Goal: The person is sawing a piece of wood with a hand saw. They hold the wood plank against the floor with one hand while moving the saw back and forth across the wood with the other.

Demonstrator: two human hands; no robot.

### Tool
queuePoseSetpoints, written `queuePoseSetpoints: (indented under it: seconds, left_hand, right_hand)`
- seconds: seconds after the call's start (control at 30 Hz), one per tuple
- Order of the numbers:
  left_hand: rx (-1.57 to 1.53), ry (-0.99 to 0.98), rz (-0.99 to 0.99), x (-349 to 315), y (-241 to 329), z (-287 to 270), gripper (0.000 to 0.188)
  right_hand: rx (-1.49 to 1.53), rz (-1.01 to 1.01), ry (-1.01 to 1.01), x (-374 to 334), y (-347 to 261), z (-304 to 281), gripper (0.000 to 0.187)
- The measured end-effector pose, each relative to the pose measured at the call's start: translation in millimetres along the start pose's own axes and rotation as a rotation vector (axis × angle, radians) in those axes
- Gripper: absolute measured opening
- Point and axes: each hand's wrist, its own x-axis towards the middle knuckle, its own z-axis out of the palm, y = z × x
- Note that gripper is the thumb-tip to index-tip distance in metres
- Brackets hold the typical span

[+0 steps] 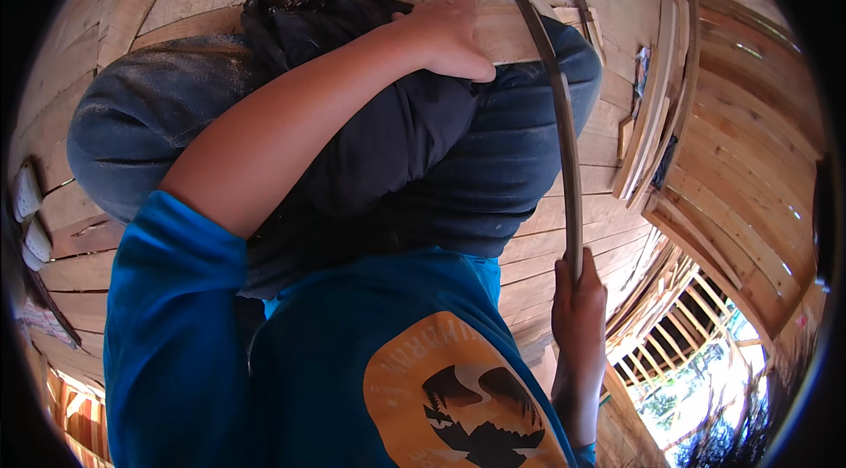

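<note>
A pale wooden board [507,34] lies across my bent legs at the far side of my lap. My left hand [449,38] grips it from above, thumb along the near edge and fingers toward the far edge. In my right hand [579,296], lower right, the fingers are wrapped round the near end of a long, narrow, dark blade-like tool [557,89]. It reaches far forward past my knee and crosses in front of the board's right end. Its exact kind I cannot make out.
Black cloth [291,23] is bunched beyond my lap. Wood offcuts [128,23] and shavings lie on the plank floor [203,1]. Long planks [652,115] are stacked at the right beside a wooden wall [749,142]. Pale footwear [31,217] sits at the far left.
</note>
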Motion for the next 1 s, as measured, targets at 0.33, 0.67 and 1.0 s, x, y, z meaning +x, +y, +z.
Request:
queuePoseSetpoints:
  seconds: [0.33, 0.67, 1.0]
  left_hand:
    - [-0.010, -0.009, 0.035, -8, 3, -7, 0.080]
    - [-0.033, -0.104, -0.029, -16, 10, -6, 0.097]
    - [0.040, 0.029, -0.004, -21, 9, -48, 0.102]
  right_hand:
    - [0.024, -0.042, 0.010, 22, -8, 8, 0.016]
    - [0.016, -0.078, 0.052, 34, -3, 9, 0.016]
    - [0.394, -0.018, 0.330, 1, 40, 9, 0.019]
